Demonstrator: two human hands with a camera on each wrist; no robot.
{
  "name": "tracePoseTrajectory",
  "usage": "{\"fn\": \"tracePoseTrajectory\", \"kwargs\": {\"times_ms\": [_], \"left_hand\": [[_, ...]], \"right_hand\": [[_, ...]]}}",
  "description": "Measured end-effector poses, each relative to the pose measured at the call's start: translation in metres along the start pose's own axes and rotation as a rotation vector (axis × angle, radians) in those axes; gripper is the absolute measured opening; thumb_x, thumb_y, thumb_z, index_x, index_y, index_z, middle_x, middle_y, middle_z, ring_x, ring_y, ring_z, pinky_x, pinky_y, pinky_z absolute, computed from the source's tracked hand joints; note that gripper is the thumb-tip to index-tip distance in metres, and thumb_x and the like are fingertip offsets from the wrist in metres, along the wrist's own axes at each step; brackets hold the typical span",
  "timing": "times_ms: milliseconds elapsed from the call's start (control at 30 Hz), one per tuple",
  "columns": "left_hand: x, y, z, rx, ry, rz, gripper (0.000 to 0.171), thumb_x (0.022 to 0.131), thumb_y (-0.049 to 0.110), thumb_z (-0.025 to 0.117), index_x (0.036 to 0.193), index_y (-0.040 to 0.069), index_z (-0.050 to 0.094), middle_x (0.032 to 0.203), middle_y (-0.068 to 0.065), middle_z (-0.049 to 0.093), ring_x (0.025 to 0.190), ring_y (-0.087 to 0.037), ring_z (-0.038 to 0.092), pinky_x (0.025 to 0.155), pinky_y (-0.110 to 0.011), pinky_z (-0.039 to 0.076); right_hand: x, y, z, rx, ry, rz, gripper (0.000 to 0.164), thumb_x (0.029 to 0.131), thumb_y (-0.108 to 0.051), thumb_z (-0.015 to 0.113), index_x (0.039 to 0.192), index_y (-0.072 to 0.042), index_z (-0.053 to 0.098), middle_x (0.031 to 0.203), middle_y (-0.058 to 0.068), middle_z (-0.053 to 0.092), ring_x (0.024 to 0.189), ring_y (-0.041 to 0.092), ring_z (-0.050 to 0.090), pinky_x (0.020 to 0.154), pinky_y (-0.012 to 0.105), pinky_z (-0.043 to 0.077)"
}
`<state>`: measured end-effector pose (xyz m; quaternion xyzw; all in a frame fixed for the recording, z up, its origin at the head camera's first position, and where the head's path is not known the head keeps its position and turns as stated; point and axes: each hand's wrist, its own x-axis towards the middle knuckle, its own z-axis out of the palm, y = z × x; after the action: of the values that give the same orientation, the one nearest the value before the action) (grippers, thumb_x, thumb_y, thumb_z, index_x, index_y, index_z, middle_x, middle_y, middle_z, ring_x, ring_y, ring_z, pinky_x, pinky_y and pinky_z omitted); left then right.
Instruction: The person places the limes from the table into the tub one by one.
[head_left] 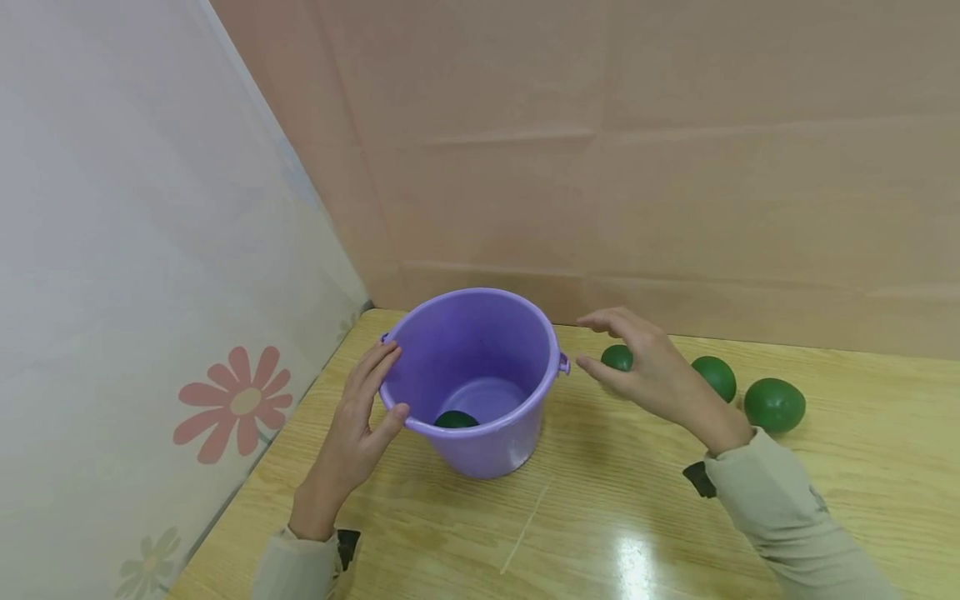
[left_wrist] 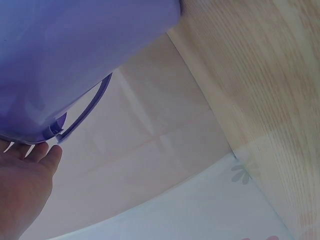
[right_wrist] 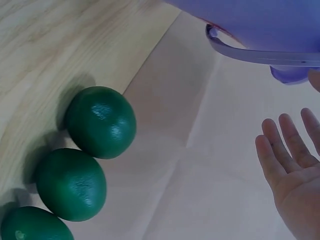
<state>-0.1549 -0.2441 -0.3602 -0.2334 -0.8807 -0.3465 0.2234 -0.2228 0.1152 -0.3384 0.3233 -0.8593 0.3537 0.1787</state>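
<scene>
A purple bucket (head_left: 495,450) stands upright on the table, with one dark green, glossy round fruit (head_left: 456,419) visible inside at the bottom. My left hand (head_left: 356,425) touches the left of its rim, fingers mostly straight, thumb at the near edge. Right of the bucket my right hand (head_left: 660,375) hovers, thumb and fingers spread apart and holding nothing. Three similar green fruits lie beyond and beside it: one partly hidden fruit (head_left: 617,357), a middle fruit (head_left: 715,377) and a right fruit (head_left: 775,406). The bucket's handle (right_wrist: 260,56) hangs along its far side.
The wooden table (head_left: 600,500) meets a beige-pink draped cloth (head_left: 637,192) at the back. On the left, a pale sheet with flower prints (head_left: 232,404) borders the table edge.
</scene>
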Motion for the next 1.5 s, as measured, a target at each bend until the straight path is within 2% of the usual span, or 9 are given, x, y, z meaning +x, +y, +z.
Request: {"fn": "tracePoseTrajectory", "kwargs": {"times_ms": [333, 567, 1167, 1500], "left_hand": [[-0.001, -0.002, 0.0, 0.002, 0.006, 0.001, 0.06, 0.086, 0.013, 0.057, 0.141, 0.01, 0.035, 0.149, -0.005, 0.027, 0.14, -0.026, 0.017, 0.107, -0.055, 0.026], [-0.001, -0.003, -0.001, -0.002, 0.004, 0.002, 0.059, 0.086, 0.014, 0.058, 0.14, 0.009, 0.035, 0.149, -0.005, 0.028, 0.14, -0.027, 0.018, 0.107, -0.056, 0.026], [-0.001, -0.002, -0.001, 0.005, 0.001, -0.006, 0.059, 0.086, 0.015, 0.057, 0.141, 0.011, 0.035, 0.149, -0.004, 0.027, 0.141, -0.025, 0.017, 0.106, -0.057, 0.027], [0.0, 0.0, -0.002, 0.008, 0.004, 0.008, 0.06, 0.086, 0.014, 0.057, 0.141, 0.01, 0.035, 0.149, -0.005, 0.028, 0.141, -0.026, 0.017, 0.107, -0.057, 0.025]], "right_hand": [[-0.004, 0.009, 0.004, -0.025, -0.065, 0.05, 0.049, 0.081, -0.028, 0.069, 0.124, -0.015, 0.052, 0.127, 0.0, 0.053, 0.118, 0.023, 0.05, 0.093, 0.046, 0.045], [-0.008, 0.015, 0.006, -0.044, -0.101, 0.05, 0.051, 0.08, -0.028, 0.07, 0.125, -0.012, 0.051, 0.128, 0.002, 0.052, 0.12, 0.024, 0.049, 0.094, 0.047, 0.045], [-0.019, 0.04, 0.007, -0.084, -0.205, 0.157, 0.06, 0.081, -0.039, 0.066, 0.131, -0.011, 0.046, 0.133, 0.011, 0.047, 0.122, 0.036, 0.045, 0.094, 0.056, 0.041], [-0.021, 0.049, 0.009, -0.114, -0.228, 0.175, 0.062, 0.081, -0.041, 0.065, 0.131, -0.009, 0.046, 0.135, 0.014, 0.046, 0.125, 0.037, 0.042, 0.096, 0.057, 0.038]]}}
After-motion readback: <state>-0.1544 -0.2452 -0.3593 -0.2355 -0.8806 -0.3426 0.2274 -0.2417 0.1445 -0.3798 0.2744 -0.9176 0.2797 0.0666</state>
